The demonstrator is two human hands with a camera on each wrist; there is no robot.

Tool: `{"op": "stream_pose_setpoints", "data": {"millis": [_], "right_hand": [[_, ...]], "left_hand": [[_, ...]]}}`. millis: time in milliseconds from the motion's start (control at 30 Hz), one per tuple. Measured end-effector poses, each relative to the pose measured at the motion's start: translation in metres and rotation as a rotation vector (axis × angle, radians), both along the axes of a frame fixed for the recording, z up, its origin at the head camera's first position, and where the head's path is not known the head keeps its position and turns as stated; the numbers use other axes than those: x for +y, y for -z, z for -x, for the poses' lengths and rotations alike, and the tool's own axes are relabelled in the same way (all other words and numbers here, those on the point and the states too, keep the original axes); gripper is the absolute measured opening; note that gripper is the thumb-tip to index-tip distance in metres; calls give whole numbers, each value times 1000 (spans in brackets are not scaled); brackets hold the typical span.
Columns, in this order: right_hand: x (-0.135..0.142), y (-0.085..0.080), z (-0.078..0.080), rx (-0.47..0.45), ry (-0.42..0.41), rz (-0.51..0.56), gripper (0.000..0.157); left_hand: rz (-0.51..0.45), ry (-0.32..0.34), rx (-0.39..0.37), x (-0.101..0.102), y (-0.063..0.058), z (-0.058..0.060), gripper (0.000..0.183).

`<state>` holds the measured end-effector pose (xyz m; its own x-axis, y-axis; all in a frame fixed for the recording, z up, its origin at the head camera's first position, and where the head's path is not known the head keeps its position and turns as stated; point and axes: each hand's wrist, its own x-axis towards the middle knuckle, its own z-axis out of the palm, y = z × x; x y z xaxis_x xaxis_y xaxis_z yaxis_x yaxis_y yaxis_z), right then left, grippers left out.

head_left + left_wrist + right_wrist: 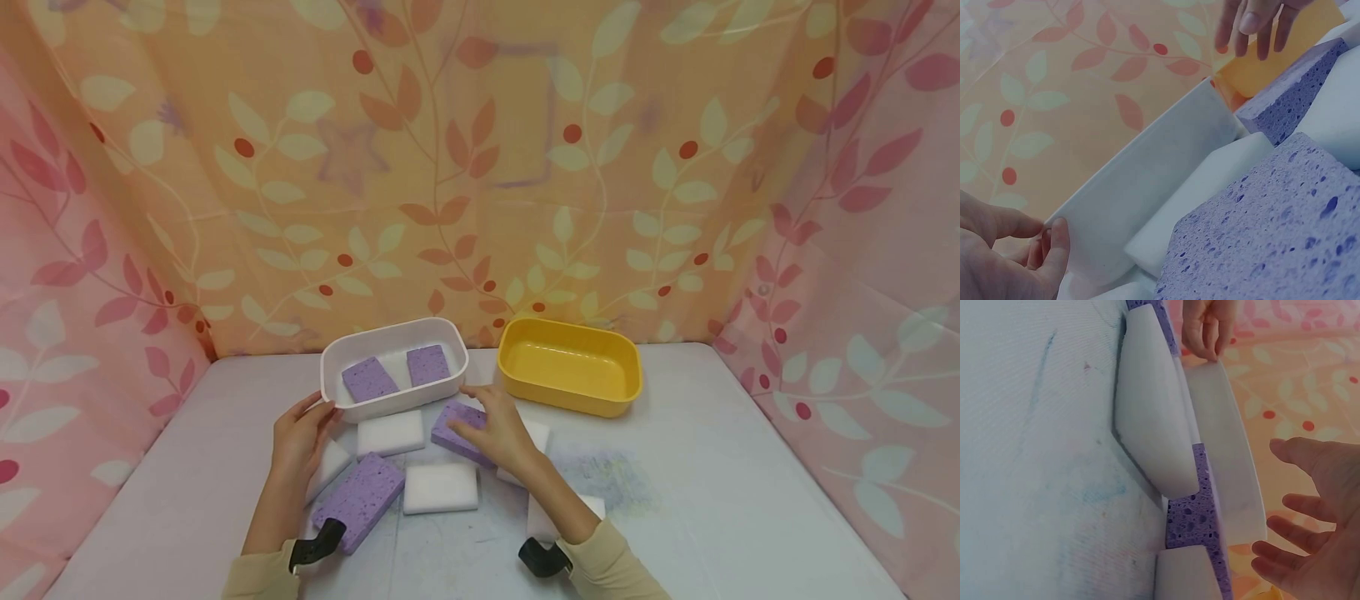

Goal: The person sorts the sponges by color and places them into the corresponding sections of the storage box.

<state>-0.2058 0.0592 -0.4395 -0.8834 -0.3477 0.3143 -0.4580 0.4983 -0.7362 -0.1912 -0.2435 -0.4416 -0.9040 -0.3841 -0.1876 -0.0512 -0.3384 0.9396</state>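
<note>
My left hand (297, 442) pinches the near left rim of the white basin (390, 410), thumb and fingertips on its edge in the left wrist view. Two purple sponges (371, 380) lie inside the basin. My right hand (501, 427) is spread, fingers apart with nothing between them, over a purple sponge (454, 422) and near the basin's right end. In the right wrist view the fingers (1297, 534) stand away from the basin wall. A larger-looking purple sponge (366, 498) lies by my left wrist, partly covering a white sponge (330, 468).
A yellow basin (570, 398) stands right of the white one, near the back curtain (480, 208). Several white sponges lie about the table, including a front one (441, 490) and one under my right forearm (592, 505). Bluish stains (615, 479) mark the cloth.
</note>
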Motion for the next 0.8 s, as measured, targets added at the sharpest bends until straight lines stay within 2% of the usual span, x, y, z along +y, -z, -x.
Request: {"op": "stream_pose_setpoints", "data": {"millis": [167, 400, 800], "right_hand": [[0, 6, 2, -40, -7, -5, 59], [0, 14, 4, -27, 4, -72, 60], [2, 19, 4, -77, 36, -184, 64]], "left_hand": [[-14, -2, -11, 0, -1, 0, 60], [-11, 7, -12, -1, -2, 0, 60], [-9, 7, -20, -2, 0, 0, 60]]}}
